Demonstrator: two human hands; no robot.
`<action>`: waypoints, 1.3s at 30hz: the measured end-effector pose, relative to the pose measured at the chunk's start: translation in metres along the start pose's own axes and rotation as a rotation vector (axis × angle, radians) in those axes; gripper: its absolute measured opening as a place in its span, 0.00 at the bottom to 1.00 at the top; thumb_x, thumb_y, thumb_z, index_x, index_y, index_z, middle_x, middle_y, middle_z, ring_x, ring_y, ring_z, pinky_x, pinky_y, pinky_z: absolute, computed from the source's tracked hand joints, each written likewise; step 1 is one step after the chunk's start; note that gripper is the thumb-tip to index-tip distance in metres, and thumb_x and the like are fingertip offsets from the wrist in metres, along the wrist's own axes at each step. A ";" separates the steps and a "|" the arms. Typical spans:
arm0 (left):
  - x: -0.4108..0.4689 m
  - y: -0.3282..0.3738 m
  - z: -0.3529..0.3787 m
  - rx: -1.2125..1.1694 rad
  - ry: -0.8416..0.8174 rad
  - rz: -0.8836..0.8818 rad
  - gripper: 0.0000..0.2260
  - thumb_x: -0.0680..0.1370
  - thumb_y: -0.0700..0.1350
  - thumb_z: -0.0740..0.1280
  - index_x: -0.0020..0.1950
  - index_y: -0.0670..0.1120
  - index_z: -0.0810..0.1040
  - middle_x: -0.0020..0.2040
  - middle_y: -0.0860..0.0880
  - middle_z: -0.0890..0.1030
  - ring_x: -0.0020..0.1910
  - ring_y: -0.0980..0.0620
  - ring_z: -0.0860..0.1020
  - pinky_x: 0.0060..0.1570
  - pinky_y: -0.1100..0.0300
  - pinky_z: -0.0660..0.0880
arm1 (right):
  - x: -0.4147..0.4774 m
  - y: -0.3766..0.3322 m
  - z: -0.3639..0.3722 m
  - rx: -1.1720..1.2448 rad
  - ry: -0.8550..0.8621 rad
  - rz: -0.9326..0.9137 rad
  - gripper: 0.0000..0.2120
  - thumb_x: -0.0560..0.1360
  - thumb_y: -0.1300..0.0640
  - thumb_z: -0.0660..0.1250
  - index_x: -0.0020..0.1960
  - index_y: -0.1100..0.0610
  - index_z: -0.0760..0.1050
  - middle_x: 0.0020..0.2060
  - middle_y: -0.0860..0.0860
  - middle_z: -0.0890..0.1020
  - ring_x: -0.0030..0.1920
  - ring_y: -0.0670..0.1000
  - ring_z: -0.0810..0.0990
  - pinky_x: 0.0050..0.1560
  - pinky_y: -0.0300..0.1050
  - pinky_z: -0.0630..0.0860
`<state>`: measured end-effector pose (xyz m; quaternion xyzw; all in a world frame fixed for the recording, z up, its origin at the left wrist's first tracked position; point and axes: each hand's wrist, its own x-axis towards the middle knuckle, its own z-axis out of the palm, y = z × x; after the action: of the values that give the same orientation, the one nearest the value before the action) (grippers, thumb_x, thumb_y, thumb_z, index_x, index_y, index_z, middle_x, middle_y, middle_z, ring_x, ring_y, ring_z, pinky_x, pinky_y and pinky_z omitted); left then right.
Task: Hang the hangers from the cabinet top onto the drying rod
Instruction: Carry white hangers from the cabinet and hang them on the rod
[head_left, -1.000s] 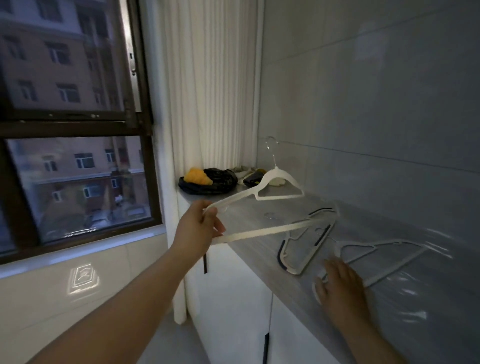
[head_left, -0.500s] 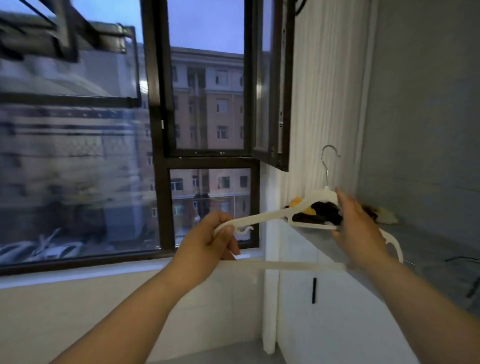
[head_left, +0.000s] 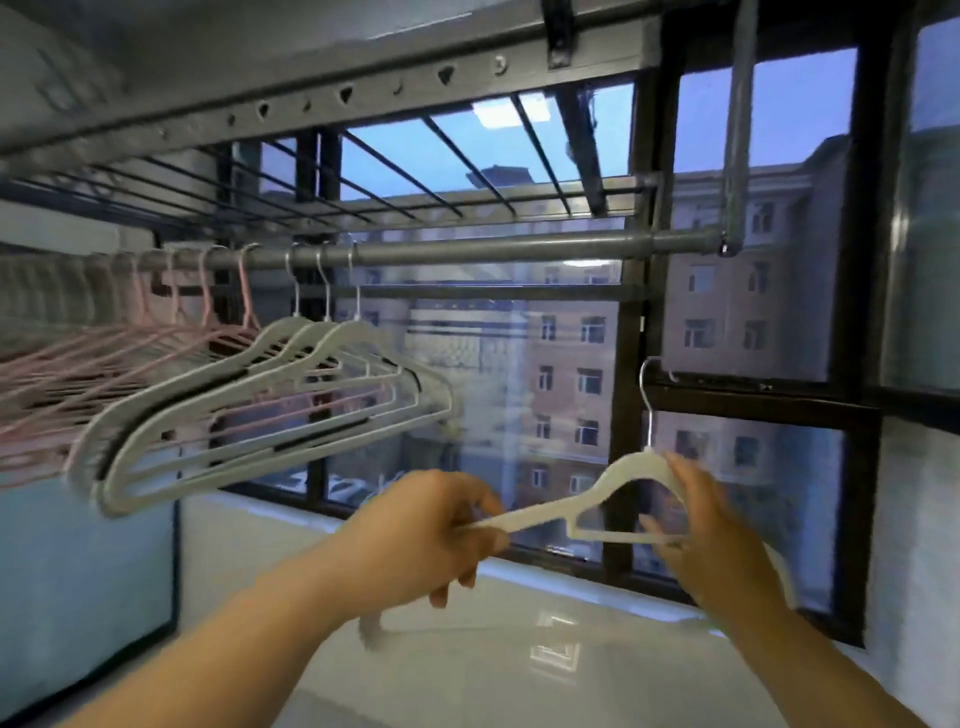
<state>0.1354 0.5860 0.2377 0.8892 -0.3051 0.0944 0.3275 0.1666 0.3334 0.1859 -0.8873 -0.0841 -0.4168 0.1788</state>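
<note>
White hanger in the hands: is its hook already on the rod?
No, the hook of the hanger is in open air below the drying rod.

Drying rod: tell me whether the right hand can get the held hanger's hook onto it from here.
Probably yes. The drying rod is bare right of the three hung white hangers, and nothing lies between it and the hook of the hanger the right hand grips; it only needs lifting.

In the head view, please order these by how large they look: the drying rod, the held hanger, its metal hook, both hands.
1. drying rod, spanning most of the frame
2. hanger
3. left hand and right hand: alike, and nearest the camera, so unranked
4. hook, smallest
</note>
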 end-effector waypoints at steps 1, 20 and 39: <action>-0.009 -0.006 -0.010 0.010 0.035 -0.025 0.09 0.77 0.47 0.63 0.37 0.56 0.71 0.28 0.53 0.78 0.20 0.59 0.73 0.31 0.65 0.74 | 0.007 -0.013 0.012 0.015 0.022 -0.034 0.35 0.55 0.69 0.80 0.60 0.65 0.71 0.44 0.64 0.83 0.36 0.62 0.84 0.33 0.47 0.79; -0.067 -0.035 -0.119 0.096 0.594 -0.126 0.09 0.75 0.41 0.64 0.36 0.54 0.73 0.25 0.49 0.79 0.16 0.59 0.72 0.19 0.70 0.71 | 0.139 -0.181 0.027 -0.067 -0.179 -0.403 0.41 0.74 0.57 0.68 0.77 0.52 0.44 0.73 0.51 0.60 0.70 0.55 0.63 0.68 0.48 0.62; -0.013 -0.047 -0.088 0.235 0.543 -0.172 0.08 0.78 0.45 0.61 0.39 0.55 0.70 0.31 0.53 0.78 0.19 0.66 0.73 0.21 0.72 0.68 | 0.150 -0.153 0.048 -0.084 -0.245 -0.238 0.42 0.74 0.63 0.66 0.76 0.51 0.41 0.70 0.54 0.61 0.67 0.56 0.67 0.62 0.50 0.70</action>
<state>0.1556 0.6764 0.2755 0.8858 -0.1172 0.3352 0.2989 0.2506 0.4932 0.3109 -0.9220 -0.1922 -0.3267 0.0793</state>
